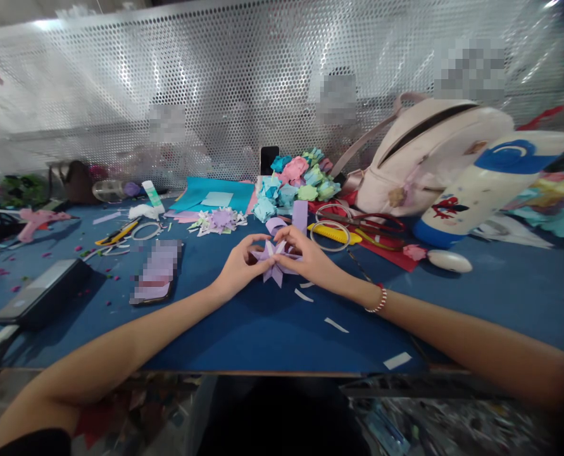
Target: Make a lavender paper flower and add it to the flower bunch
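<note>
Between my two hands is a purple paper flower (pixel 275 273) with pointed petals, just above the blue table. My left hand (pixel 240 263) grips its left side, thumb and fingers curled on the petals. From the right, my right hand (pixel 305 253) pinches the flower near its middle, the thumb close to my left thumb. Part of the flower is hidden behind the fingers. Just behind it is a curled purple paper strip (pixel 276 225), with a purple strip standing beside it (pixel 300 216). Small pale paper scraps (pixel 304 295) lie in front of my right hand.
Folded paper flowers (pixel 298 180) are heaped at the back, near blue paper sheets (pixel 206 193). A yellow cutter (pixel 335 234), a pink backpack (pixel 424 158) and a white-and-blue bottle (pixel 481 187) stand or lie to the right. Leftward are a phone (pixel 157 272) and a black power brick (pixel 44 291).
</note>
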Demonstrator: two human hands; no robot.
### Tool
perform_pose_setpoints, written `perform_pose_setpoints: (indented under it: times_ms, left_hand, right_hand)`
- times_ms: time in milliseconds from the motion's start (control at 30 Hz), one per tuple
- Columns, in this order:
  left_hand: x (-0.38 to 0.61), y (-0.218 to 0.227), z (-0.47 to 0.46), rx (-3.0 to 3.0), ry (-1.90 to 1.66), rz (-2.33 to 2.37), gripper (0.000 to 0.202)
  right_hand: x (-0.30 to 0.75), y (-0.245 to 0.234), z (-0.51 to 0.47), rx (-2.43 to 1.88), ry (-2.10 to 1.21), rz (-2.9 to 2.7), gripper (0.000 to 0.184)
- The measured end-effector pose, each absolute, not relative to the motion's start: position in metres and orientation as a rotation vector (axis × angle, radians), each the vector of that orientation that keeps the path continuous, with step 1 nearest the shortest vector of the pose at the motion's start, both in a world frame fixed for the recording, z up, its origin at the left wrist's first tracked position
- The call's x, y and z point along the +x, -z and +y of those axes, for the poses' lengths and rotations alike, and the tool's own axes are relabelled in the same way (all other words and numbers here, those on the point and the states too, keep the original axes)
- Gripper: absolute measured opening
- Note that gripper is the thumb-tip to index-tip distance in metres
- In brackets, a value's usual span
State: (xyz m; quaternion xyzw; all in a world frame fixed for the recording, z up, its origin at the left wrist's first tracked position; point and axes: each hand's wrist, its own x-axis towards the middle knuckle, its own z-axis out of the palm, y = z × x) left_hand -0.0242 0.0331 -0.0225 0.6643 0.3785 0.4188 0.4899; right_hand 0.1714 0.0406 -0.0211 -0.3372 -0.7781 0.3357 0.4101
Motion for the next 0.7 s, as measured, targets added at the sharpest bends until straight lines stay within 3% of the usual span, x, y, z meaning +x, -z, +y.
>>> perform_pose_setpoints:
  times_ms: [300, 500, 600, 700]
  left_hand:
    - [-0.023, 0.020, 0.031, 1.409, -1.072, 0.837, 0.061]
    - [-0.023, 0.020, 0.030, 1.458, -1.048, 0.877, 0.063]
    - [-0.023, 0.020, 0.030, 1.486, -1.034, 0.864, 0.064]
    - [-0.023, 0.020, 0.030, 1.510, -1.057, 0.852, 0.062]
  right_hand:
    - [0.170, 0.010, 0.036, -0.848, -0.716, -1.896, 0.022]
    - [0.181, 0.003, 0.035, -0.673, 0.087, -2.113, 0.002]
    - [0.185, 0.000, 0.037, -0.624, 0.441, -2.221, 0.008]
    - [0.186, -0.004, 0.037, -0.589, 0.580, -2.276, 0.012]
